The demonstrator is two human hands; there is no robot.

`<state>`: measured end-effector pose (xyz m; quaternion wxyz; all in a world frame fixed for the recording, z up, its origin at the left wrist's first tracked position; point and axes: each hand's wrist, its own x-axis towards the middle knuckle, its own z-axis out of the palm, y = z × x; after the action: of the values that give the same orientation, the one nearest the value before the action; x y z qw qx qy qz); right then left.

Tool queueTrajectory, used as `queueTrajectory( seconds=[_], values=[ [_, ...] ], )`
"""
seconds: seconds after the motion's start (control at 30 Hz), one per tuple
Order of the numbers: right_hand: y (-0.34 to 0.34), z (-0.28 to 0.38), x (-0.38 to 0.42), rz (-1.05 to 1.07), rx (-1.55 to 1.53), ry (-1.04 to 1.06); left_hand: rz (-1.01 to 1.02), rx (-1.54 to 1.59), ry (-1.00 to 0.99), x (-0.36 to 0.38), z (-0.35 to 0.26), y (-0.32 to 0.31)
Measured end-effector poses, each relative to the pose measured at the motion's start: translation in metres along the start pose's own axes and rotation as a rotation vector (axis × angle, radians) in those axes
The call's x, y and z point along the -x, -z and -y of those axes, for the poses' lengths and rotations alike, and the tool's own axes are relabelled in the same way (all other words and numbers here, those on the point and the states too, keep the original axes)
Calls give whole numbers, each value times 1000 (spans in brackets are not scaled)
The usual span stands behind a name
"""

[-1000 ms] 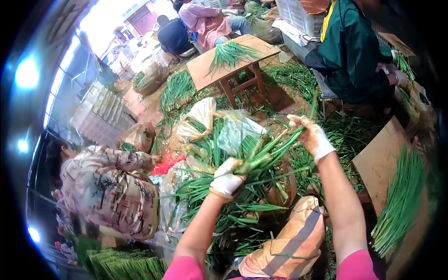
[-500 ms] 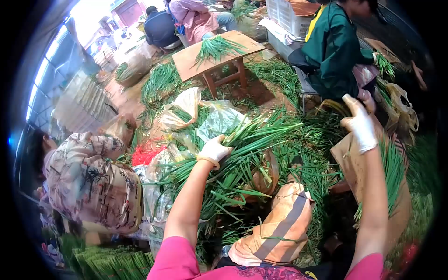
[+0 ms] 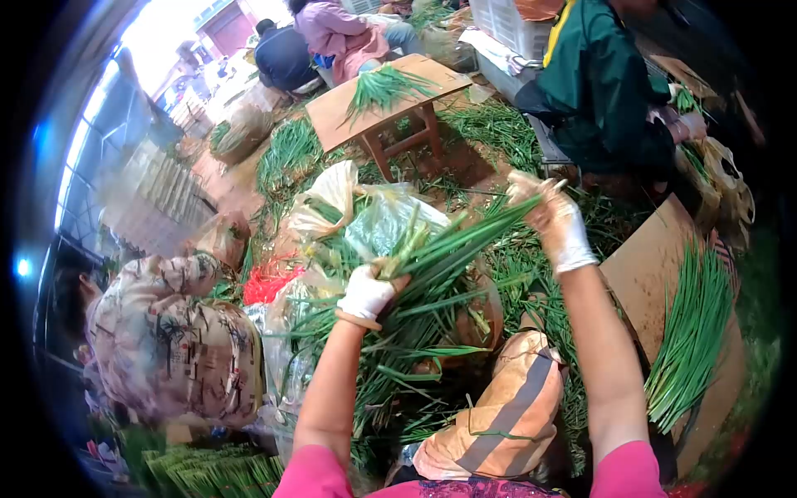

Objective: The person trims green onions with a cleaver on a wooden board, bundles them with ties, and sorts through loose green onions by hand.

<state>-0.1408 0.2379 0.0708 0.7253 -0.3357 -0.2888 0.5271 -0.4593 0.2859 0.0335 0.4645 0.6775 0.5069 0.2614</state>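
Because they look light, soft and easily bruised, the green onions (image 3: 466,242) above a leafy heap (image 3: 397,353) seem best gripped by their stalks, where the left hand (image 3: 368,292) wraps them, the right hand (image 3: 554,220) grasping their far ends, with a wooden surface (image 3: 342,123) beyond.

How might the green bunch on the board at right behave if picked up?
The green bunch would probably flex, since its stalks are long and thin. It might shed some, as no tie shows around it. Rolling seems unlikely: it lies spread on the board.
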Motion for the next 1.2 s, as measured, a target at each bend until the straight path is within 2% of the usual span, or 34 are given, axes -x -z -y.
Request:
queueTrajectory(
  seconds=[0.03,0.07,0.1,0.17,0.2,0.3,0.33,0.37,0.43,0.47,0.53,0.57,0.6,0.63,0.7,0.73,0.83,0.9,0.93,0.97,1.03,1.13,1.17,1.2],
  values=[
    [-7,23,1,46,79,95,0,83,-2,-3,-8,7],
    [-1,45,-1,5,59,133,10,98,-83,-8,-5,12],
    [-27,74,4,-135,-225,276,-37,244,-85,-13,-2,13],
    [-18,131,6,-302,-324,510,-53,232,-81,-13,-4,25],
    [31,157,1,-84,-168,631,-48,229,-66,-9,-6,30],
    [-14,164,20,-368,589,670,-4,344,-44,6,-12,34],
    [-36,141,28,-281,795,534,-22,349,-52,8,-12,32],
    [-44,114,30,-139,863,396,-14,349,-55,10,-12,30],
    [-71,55,28,-31,996,258,-4,345,-65,15,-11,28],
    [-69,15,21,88,902,373,19,384,-79,20,-17,24],
    [-88,-26,24,127,700,147,35,173,-48,32,-22,17],
    [-97,-32,30,46,592,-187,62,115,-53,43,-36,14],
    [-107,-28,33,-17,610,-96,113,142,-88,48,-38,13],
    [-105,-23,31,-21,485,29,102,232,-84,49,-35,15],
    [-90,8,22,-65,452,40,80,419,-77,45,-30,20],
    [-81,19,20,-61,482,20,133,486,-48,42,-30,26],
    [-67,17,22,-93,624,-127,187,488,-26,35,-35,27],
    [-62,5,33,-206,680,-86,151,565,-75,29,-23,25],
    [-60,0,39,-257,482,46,130,601,-96,28,-19,26],
    [-44,-1,45,-317,417,70,76,600,-166,28,-17,28],
    [-17,2,56,-369,498,32,-29,626,-95,32,-19,34],
    [20,-19,59,-374,555,-270,-34,634,-107,32,-13,35],
    [35,-41,59,-384,530,-251,-23,644,-103,34,-16,34],
    [39,-53,58,-422,544,-334,-16,651,-98,38,-19,32]
  ],
)
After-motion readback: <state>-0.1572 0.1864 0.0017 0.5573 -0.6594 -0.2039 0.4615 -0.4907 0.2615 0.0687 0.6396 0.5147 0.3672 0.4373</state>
